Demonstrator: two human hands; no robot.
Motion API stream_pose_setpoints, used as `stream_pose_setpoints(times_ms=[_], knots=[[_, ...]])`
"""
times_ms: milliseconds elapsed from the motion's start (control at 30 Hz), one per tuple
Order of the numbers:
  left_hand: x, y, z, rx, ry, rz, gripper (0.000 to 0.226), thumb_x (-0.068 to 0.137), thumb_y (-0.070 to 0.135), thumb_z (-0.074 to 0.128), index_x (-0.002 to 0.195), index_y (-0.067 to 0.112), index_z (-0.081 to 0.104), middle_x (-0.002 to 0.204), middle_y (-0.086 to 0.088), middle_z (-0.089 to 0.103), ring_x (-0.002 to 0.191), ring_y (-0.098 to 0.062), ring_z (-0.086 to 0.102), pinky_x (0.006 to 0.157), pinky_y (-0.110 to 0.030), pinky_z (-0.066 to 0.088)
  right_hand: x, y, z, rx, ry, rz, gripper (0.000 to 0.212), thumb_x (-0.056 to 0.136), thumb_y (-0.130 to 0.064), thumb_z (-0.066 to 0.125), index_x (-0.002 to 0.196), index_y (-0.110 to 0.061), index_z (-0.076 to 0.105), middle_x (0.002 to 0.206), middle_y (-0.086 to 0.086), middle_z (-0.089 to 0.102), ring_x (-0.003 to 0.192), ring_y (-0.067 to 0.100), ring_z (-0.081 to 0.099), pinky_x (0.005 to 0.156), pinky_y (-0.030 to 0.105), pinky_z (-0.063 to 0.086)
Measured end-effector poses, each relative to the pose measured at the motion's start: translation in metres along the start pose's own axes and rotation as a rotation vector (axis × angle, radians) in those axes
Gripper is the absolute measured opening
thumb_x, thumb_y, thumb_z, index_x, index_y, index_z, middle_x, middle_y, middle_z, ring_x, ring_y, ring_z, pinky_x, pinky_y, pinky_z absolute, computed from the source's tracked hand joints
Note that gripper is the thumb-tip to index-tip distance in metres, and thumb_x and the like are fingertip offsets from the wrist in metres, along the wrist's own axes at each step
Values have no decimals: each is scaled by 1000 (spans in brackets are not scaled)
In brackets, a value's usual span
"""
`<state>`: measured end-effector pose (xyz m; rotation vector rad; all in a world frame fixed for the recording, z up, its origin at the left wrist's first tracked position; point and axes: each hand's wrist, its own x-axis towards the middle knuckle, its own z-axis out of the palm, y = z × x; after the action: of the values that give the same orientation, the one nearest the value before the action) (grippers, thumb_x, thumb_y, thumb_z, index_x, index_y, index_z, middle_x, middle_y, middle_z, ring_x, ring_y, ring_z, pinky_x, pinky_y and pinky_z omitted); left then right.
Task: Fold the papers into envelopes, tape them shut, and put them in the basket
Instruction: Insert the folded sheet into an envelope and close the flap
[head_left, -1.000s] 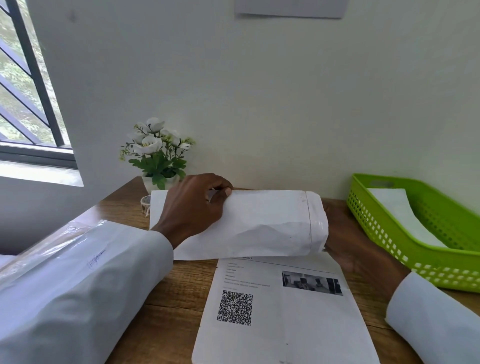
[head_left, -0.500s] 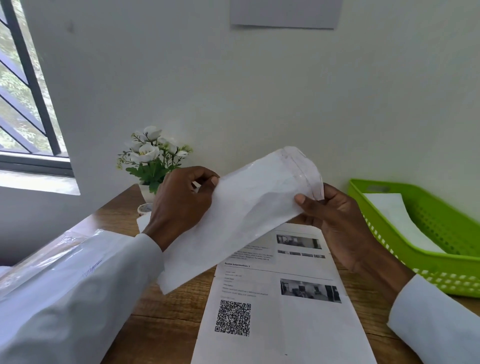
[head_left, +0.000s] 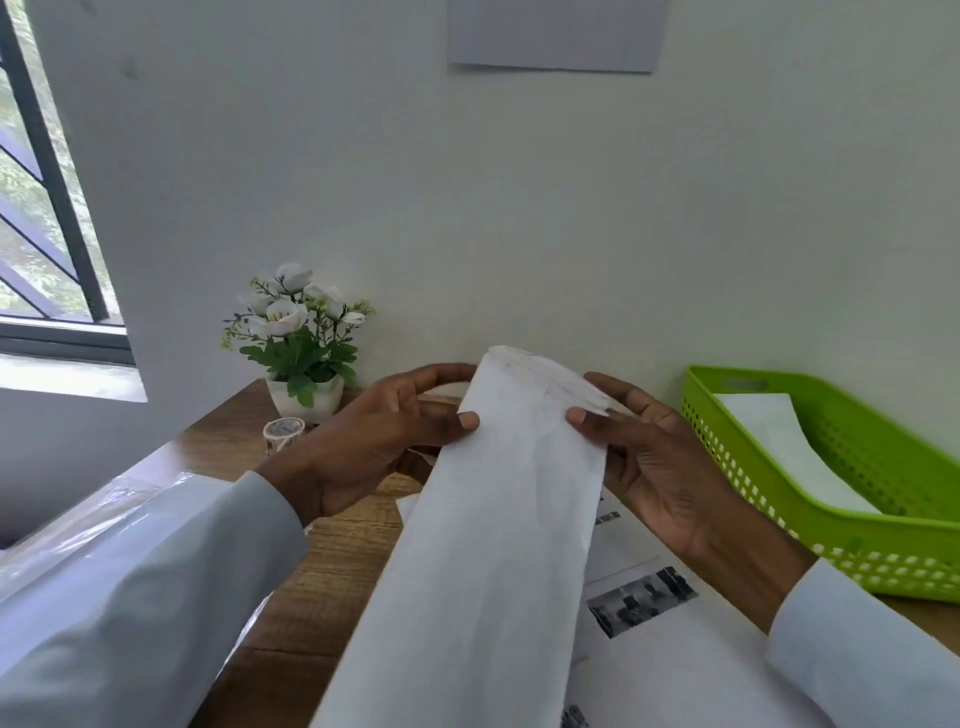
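Envelope (head_left: 498, 519) has swung round since half a sec ago, it was lying crosswise between my hands, now it runs lengthwise, far end up near the wall, near end dropping toward me over the printed sheets (head_left: 675, 639) on the desk (head_left: 332, 561). Left hand (head_left: 374, 441) pinches the left edge near the top, thumb in front, fingers behind. Right hand (head_left: 654, 467) pinches the right edge opposite. Both clamped on it, held up off the desk, prob so I can check the taped end b4 dropping it. Basket (head_left: 852, 551) sits to my right w/ one envelope inside already. Tape roll (head_left: 283, 432) is by the flower pot (head_left: 304, 397).
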<state>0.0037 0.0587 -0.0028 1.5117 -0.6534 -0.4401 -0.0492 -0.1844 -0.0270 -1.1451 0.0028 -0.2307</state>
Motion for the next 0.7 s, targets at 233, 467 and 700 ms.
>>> stream_pose_setpoints(times_ms=[233,467,700], knots=[[4,-5,6,-129,168,70,55,86,-10,56,127,27,59,96,-22,71,83,-33,68,67,-35,59,-12,16,16,-90,-93,1,72,64,-5,78,131,-25,62,117,9,73,107,29,69,80,32,61],[3,-3,10,-237,149,55,48,75,0,65,121,12,64,113,-18,69,94,-34,66,79,-40,58,-13,6,22,-158,-74,-16,57,62,-8,78,118,-6,66,109,16,74,94,27,73,69,29,60],[2,0,12,-266,185,80,54,70,3,69,122,13,62,105,-18,70,85,-28,69,73,-35,60,-13,-8,25,-160,-118,-30,51,65,-5,77,115,-4,65,106,15,75,90,26,73,68,28,59]])
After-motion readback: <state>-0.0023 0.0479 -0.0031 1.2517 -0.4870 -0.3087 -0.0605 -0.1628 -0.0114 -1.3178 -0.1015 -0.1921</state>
